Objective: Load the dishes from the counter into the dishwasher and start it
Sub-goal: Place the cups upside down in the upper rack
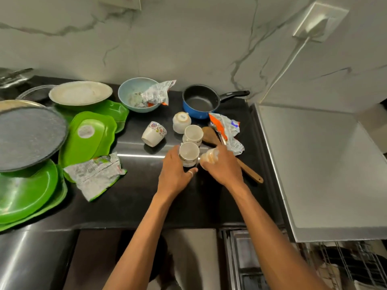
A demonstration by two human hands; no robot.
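Observation:
On the black counter (134, 197) my left hand (174, 174) wraps around a white cup (189, 152) standing upright. My right hand (224, 167) grips another cup (209, 156), tilted on its side, right beside the first. A third upright cup (193, 133) stands just behind them, one upside-down cup (181, 120) further back, and a floral cup (154, 133) lies on its side to the left. A wooden spoon (211, 136) runs under my right hand. The dishwasher rack (345, 266) shows at the bottom right.
Green plates and trays (88, 137), a steel platter (27, 137) and a white plate (80, 93) crowd the left. A light blue bowl (125, 95) and a blue saucepan (199, 101) stand at the back. Crumpled wrappers (96, 172) lie around. A steel surface (324, 164) is on the right.

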